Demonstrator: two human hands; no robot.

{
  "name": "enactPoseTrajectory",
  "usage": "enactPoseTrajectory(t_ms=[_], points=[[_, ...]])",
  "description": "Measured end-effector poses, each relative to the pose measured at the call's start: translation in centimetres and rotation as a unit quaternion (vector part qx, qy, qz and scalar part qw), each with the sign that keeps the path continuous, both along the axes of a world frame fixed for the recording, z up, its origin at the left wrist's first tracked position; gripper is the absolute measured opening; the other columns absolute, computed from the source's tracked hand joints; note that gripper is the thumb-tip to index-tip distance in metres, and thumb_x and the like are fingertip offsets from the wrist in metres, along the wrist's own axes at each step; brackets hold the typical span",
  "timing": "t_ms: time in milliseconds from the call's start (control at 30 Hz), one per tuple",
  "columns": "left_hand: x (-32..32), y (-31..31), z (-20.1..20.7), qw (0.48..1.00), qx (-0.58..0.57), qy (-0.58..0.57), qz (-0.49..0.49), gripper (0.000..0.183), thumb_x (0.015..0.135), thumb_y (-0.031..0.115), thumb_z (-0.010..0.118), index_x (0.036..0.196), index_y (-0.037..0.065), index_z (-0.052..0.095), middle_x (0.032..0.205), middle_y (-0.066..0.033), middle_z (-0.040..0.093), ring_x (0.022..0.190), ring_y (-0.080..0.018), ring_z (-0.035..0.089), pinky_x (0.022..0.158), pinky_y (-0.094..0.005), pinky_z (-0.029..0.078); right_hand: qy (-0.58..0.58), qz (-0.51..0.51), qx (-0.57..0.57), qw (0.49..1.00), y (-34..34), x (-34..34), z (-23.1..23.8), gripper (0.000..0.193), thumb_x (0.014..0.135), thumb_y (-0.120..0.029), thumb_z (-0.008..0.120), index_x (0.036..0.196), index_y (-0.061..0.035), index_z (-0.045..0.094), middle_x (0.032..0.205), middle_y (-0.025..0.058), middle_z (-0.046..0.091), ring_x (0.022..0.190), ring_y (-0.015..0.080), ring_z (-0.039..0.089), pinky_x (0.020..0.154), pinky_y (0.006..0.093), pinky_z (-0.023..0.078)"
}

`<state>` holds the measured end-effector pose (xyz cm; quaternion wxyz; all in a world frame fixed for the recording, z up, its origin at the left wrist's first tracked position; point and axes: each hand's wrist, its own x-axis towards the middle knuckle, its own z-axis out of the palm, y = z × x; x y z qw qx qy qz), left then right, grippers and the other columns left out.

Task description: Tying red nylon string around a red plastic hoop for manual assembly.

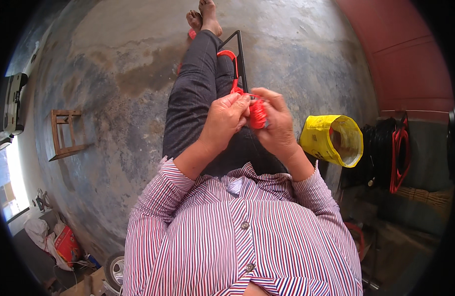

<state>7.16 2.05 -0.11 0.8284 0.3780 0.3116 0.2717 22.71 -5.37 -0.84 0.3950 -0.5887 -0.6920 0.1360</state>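
In front of my lap, my left hand (pixel 227 116) pinches a strand of red cord (pixel 235 85) between thumb and fingers. Close beside it, my right hand (pixel 276 121) is closed round a bundled coil of red cord (pixel 258 114), its fingers slightly blurred. A thin strand runs between the two hands. Just beyond them, a black frame (pixel 242 61) of thin bars rests along my legs. Red wrapping (pixel 227 53) curves over part of it, and the cord leads from there down to my left hand. My fingers hide the knot or loop where they meet.
A yellow bag (pixel 318 138) stands open at my right. Black coils and a red frame (pixel 399 158) hang beyond it. A small wooden stool (pixel 67 133) lies on the floor at left. A wheel (pixel 116 270) and a red sack (pixel 67 244) are at lower left.
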Motion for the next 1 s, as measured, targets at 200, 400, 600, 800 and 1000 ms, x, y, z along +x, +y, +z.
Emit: enactPoseTrajectory(t_ms=[200, 400, 600, 800, 1000], points=[[0.2, 0.3, -0.9, 0.997, -0.018, 0.042, 0.056, 0.015, 0.094, 0.018, 0.064, 0.085, 0.009, 0.057, 0.065, 0.0067, 0.049, 0.052, -0.0007, 0.041, 0.044, -0.0178, 0.031, 0.6, -0.133, 0.015, 0.789, -2.2, 7.8, 1.9, 0.03, 0.088, -0.021, 0.061, 0.11, -0.0016, 0.063, 0.128, 0.0167, 0.058, 0.117, 0.0289, 0.056, 0.1, 0.0411, 0.043], [0.4, 0.7, -4.3, 0.991, 0.055, 0.118, 0.032, 0.016, 0.094, 0.021, 0.063, 0.094, 0.007, 0.057, 0.084, 0.0009, 0.058, 0.076, -0.0051, 0.053, 0.071, -0.0197, 0.044, 0.772, 0.038, 0.09, 0.628, -6.5, 16.1, 0.6, 0.021, 0.088, -0.019, 0.056, 0.102, -0.0029, 0.059, 0.091, 0.0081, 0.06, 0.086, 0.0191, 0.056, 0.083, 0.0343, 0.046], [0.0, 0.5, -4.8, 0.989, 0.097, 0.113, 0.012, 0.038, 0.081, 0.008, 0.055, 0.118, -0.002, 0.048, 0.101, -0.0072, 0.06, 0.091, -0.0129, 0.058, 0.087, -0.0245, 0.046, 0.544, -0.158, -0.185, 0.803, -4.0, 6.1, -1.9, 0.022, 0.086, -0.011, 0.061, 0.107, -0.003, 0.062, 0.068, -0.0008, 0.055, 0.062, 0.0109, 0.053, 0.061, 0.0267, 0.044], [0.1, 0.2, -4.3, 0.995, 0.007, 0.085, -0.05, 0.046, 0.082, 0.009, 0.052, 0.125, -0.007, 0.043, 0.103, -0.0133, 0.064, 0.092, -0.0177, 0.064, 0.091, -0.0258, 0.047, 0.448, -0.043, -0.34, 0.826, -1.2, 3.0, -2.3, 0.013, 0.086, -0.009, 0.065, 0.097, -0.0027, 0.066, 0.073, 0.0003, 0.061, 0.062, 0.0084, 0.056, 0.059, 0.0243, 0.045], [-0.2, 0.2, -5.0, 0.996, -0.008, 0.084, -0.036, 0.039, 0.086, 0.011, 0.054, 0.121, -0.006, 0.048, 0.095, -0.012, 0.064, 0.083, -0.0179, 0.065, 0.082, -0.0287, 0.053, 0.402, -0.077, -0.296, 0.863, -3.0, 4.8, -1.0, 0.01, 0.084, -0.01, 0.068, 0.079, -0.0046, 0.061, 0.069, 0.0008, 0.059, 0.058, 0.0094, 0.055, 0.055, 0.0255, 0.045]])
